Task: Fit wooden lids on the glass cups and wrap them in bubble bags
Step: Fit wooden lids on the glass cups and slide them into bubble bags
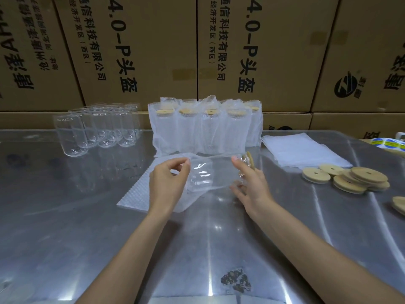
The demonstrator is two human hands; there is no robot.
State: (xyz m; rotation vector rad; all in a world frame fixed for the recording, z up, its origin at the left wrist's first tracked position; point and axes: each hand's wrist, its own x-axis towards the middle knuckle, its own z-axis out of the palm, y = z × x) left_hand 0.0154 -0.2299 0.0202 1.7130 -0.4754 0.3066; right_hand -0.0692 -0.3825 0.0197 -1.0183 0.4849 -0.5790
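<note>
Your right hand (247, 183) grips the lidded end of a glass cup (210, 174) lying on its side at mid-table, base pointing left, wooden lid (250, 160) already fitted. Your left hand (168, 183) pinches the mouth of a bubble bag (140, 194) with thumb and forefinger, evidently holding it open so the base can slide in first (whether the cup has entered the bag cannot be told). Wrapped cups (203, 126) stand in a row at the far edge, bare cups (96, 126) at the far left. Spare lids (348, 177) and flat bags (302, 150) sit towards the right edge, within your reach.
</note>
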